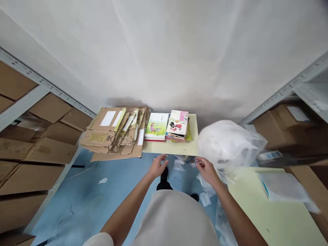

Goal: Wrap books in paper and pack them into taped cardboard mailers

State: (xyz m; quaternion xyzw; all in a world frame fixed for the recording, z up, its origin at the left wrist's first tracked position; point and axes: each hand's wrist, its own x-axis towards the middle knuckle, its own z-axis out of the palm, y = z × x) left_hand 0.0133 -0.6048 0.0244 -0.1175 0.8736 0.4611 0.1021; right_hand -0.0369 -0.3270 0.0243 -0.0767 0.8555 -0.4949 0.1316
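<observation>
My left hand (158, 166) is in front of the table's near edge, its thumb apart from its fingers and nothing plainly held. My right hand (206, 169) is curled with fingertips together near a bit of clear material; what they pinch is too small to make out. Beyond my hands, on a pale yellow table (164, 148), lies a book with a green illustrated cover (156, 127). Right of it is a small stack of books topped by a white and pink one (177, 122). Neither hand touches the books.
Flattened cardboard boxes (110, 135) are piled on the table's left. A big white plastic bag (222, 140) bulges at its right. Shelves of cartons (48, 150) flank the left side. A plastic-wrapped packet (284, 186) lies on another yellow surface (271, 218). Scraps (103, 180) litter the blue floor.
</observation>
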